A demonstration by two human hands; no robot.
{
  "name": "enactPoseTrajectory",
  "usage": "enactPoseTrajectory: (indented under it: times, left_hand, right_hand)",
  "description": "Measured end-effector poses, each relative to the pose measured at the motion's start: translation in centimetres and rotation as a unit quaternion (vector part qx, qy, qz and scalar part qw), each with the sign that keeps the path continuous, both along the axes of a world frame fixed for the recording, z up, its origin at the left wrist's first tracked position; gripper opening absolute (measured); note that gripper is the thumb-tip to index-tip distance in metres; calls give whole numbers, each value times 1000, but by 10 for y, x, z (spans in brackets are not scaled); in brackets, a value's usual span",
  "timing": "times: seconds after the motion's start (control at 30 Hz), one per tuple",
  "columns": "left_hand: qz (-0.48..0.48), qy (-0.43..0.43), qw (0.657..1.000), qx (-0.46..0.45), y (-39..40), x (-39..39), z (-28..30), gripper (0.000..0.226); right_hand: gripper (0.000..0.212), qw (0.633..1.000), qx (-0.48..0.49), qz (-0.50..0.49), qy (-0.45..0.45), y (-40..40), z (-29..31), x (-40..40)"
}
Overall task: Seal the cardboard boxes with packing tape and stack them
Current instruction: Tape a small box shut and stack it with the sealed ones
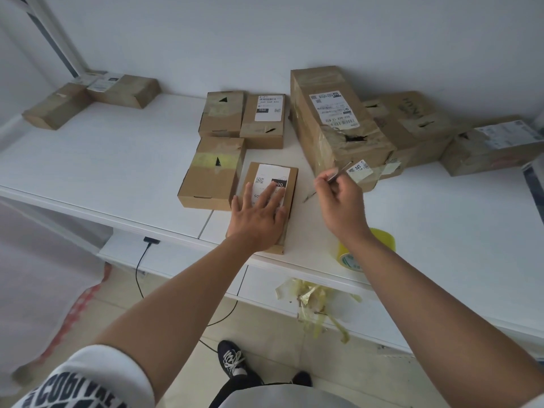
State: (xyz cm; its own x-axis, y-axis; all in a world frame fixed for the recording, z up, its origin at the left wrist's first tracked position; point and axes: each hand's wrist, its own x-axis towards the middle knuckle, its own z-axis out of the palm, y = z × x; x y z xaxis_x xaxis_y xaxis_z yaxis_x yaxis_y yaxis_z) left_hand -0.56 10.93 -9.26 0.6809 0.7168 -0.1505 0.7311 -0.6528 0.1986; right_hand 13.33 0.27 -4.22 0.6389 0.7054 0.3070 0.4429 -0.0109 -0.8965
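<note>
Nearest the camera, below the edge of the white table [117,160], crumpled strips of yellowish tape [315,301] hang against the table's front, and a black cable [140,266] drops from a plug under the edge.

On the table's near edge, to the right of the labelled box, stands a roll of yellow packing tape [379,240], partly hidden by the right forearm. The labelled box [290,184] itself lies flat at the near edge, its end slightly over the rim. The left hand [259,219] rests on its top with fingers straight and spread across the white shipping label, pressing it down. The right hand [341,198] hovers just right of that box, above the table, its fingers curled and pinching a thin metal tool [338,173]; what kind of tool I cannot tell.

Touching the labelled box on its left is a plain box with a yellow tape band [212,172]. Behind these sit two more small boxes side by side [244,119]. Further right, a large torn box [335,122] leans on others against the wall. Far left of the labelled box, two boxes [94,98] lie at the table's back corner.
</note>
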Motion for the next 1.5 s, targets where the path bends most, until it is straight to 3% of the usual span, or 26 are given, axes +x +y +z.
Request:
enactPoseTrajectory:
  times: [0.1,0.17,0.23,0.3,0.4,0.5,0.63,0.83,0.97,1.03,1.07,1.13,1.2,1.37,1.5]
  left_hand:
    - [-1,-2,1000,-3,0,0,0,55]
    - [-2,-3,1000,-3,0,0,0,56]
    - [-4,-4,1000,-2,-1,0,0,56]
    - [-2,-3,1000,-1,-1,0,0,56]
    - [-3,-3,1000,3,-2,0,0,57]
    - [-5,0,1000,6,-1,0,0,57]
    - [-5,-1,1000,7,-2,0,0,57]
    - [-3,7,1000,6,-2,0,2,58]
    - [-3,4,1000,7,-3,-1,3,59]
    - [-3,3,1000,7,-3,-1,3,58]
    - [-2,5,1000,6,-3,0,3,59]
    - [-1,14,1000,7,-3,0,3,59]
    - [-1,19,1000,6,-3,1,3,59]
    - [5,12,1000,6,-3,1,2,59]
    - [4,10,1000,9,-4,1,3,59]
  right_hand:
    - [9,990,109,-48,-77,-13,12,4]
    - [14,982,128,-74,-118,-28,17,22]
    - [22,971,33,-110,-210,-48,17,55]
    - [38,945,-144,-134,-261,-68,8,90]
    - [44,904,-345,-122,-224,-92,-12,129]
    - [42,878,-431,-39,-206,-101,-32,138]
    - [28,866,-436,-8,-244,-96,-44,132]
    - [27,848,-473,-7,-238,-92,-42,133]
    - [32,932,-273,-114,-209,-73,-3,85]
    - [31,943,-196,-22,-269,-58,17,35]
    - [35,931,-187,51,-308,-51,21,12]
    - [40,877,-235,156,-389,-35,16,-19]
    - [36,828,-322,178,-424,-24,9,-27]
    - [30,793,-480,207,-315,-5,3,-19]
    - [19,801,-497,236,-238,11,4,-12]
